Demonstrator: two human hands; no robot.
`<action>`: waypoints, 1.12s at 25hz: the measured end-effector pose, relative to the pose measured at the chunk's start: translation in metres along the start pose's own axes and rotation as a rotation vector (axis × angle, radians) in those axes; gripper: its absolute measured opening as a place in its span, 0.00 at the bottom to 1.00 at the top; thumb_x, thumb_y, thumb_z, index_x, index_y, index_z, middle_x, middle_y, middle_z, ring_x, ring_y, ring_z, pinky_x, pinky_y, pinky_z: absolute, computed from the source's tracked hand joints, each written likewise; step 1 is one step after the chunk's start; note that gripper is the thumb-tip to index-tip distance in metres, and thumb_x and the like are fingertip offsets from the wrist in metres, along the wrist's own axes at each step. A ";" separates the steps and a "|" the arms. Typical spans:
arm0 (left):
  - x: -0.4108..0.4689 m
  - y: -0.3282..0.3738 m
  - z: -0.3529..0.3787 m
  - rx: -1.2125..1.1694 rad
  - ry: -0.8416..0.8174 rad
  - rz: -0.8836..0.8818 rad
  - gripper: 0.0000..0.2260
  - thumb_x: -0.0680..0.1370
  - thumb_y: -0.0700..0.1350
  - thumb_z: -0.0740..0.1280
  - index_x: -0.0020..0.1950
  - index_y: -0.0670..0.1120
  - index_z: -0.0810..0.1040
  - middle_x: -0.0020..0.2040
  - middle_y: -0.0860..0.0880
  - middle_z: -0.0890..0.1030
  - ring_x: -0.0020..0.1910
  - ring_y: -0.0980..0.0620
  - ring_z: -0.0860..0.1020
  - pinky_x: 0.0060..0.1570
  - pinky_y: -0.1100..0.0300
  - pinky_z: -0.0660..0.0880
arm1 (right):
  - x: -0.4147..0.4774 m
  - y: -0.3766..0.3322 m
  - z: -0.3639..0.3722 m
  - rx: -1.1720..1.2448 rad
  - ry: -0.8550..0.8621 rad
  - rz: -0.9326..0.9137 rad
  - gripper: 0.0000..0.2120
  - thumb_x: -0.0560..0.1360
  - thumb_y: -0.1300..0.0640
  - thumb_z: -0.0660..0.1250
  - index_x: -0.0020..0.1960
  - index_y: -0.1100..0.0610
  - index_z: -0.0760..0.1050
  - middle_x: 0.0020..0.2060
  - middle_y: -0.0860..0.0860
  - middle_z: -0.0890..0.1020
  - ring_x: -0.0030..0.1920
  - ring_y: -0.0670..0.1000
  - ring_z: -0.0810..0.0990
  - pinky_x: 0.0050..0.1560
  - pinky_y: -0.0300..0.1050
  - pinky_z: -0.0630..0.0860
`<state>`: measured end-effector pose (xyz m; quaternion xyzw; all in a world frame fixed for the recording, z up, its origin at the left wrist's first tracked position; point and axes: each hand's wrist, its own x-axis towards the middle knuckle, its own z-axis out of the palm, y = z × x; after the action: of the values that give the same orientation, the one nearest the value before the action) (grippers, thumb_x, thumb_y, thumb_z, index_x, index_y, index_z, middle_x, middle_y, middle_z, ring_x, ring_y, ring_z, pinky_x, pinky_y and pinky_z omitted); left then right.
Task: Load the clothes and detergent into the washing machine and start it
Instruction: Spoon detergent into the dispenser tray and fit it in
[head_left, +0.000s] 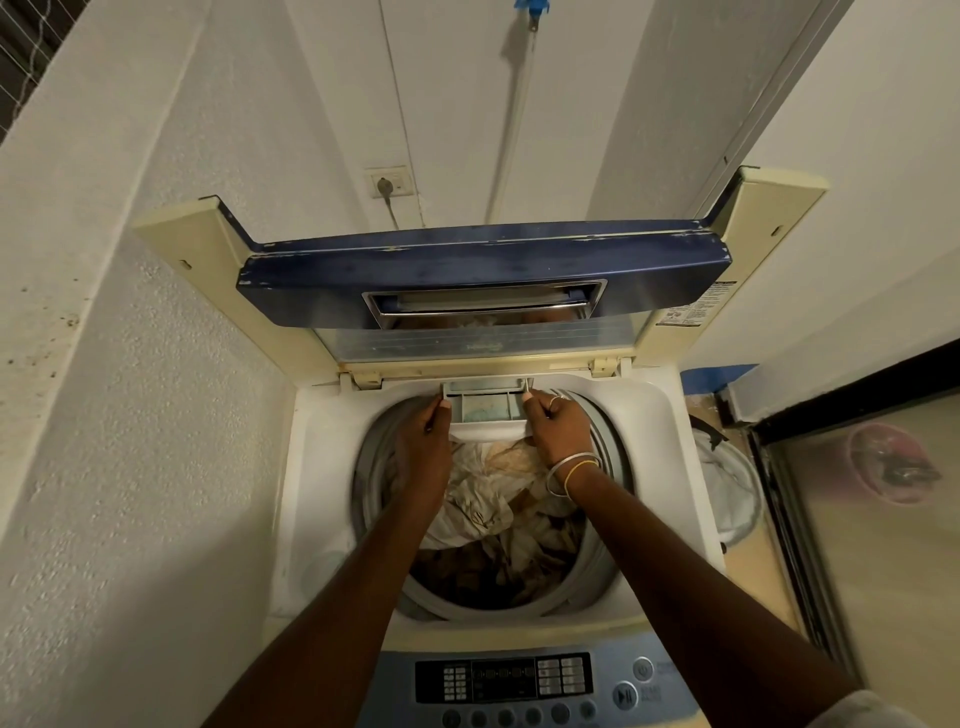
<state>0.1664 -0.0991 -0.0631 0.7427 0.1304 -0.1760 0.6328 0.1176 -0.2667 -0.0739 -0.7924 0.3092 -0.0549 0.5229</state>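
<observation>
- The washing machine (311, 499) fills the middle of the frame, its blue lid (483, 275) raised at the upper centre.
- The detergent drawer (485, 408) sits pulled out at the far rim of the tub, centre frame.
- The left hand (423, 434) has its grip pinching the drawer's left edge.
- The right hand (558, 426) has its grip pinching the right edge.
- The clothes (493, 514) lie heaped in the drum, below the drawer.
- The control panel (504, 678) runs along the bottom centre.
</observation>
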 end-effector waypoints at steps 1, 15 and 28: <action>-0.001 0.000 0.001 -0.006 -0.007 0.003 0.09 0.83 0.47 0.64 0.51 0.61 0.79 0.47 0.61 0.82 0.47 0.64 0.80 0.54 0.52 0.80 | -0.002 0.000 -0.001 -0.006 0.005 -0.007 0.18 0.80 0.50 0.63 0.32 0.53 0.74 0.25 0.44 0.75 0.32 0.52 0.79 0.40 0.60 0.81; 0.003 -0.005 0.001 0.027 -0.047 -0.026 0.09 0.83 0.50 0.63 0.61 0.60 0.78 0.48 0.65 0.80 0.52 0.62 0.79 0.61 0.44 0.78 | -0.007 -0.006 -0.007 -0.011 0.045 -0.042 0.16 0.81 0.53 0.64 0.36 0.57 0.78 0.28 0.46 0.77 0.32 0.43 0.77 0.39 0.42 0.74; 0.005 -0.005 0.000 0.027 -0.061 -0.067 0.17 0.84 0.46 0.63 0.73 0.46 0.74 0.64 0.49 0.80 0.57 0.53 0.79 0.59 0.51 0.79 | -0.007 -0.003 -0.005 0.014 0.026 -0.046 0.13 0.81 0.50 0.63 0.39 0.51 0.77 0.30 0.44 0.77 0.34 0.42 0.77 0.39 0.35 0.69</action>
<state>0.1694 -0.0990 -0.0697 0.7408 0.1333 -0.2214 0.6201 0.1109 -0.2661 -0.0677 -0.7950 0.2971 -0.0794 0.5229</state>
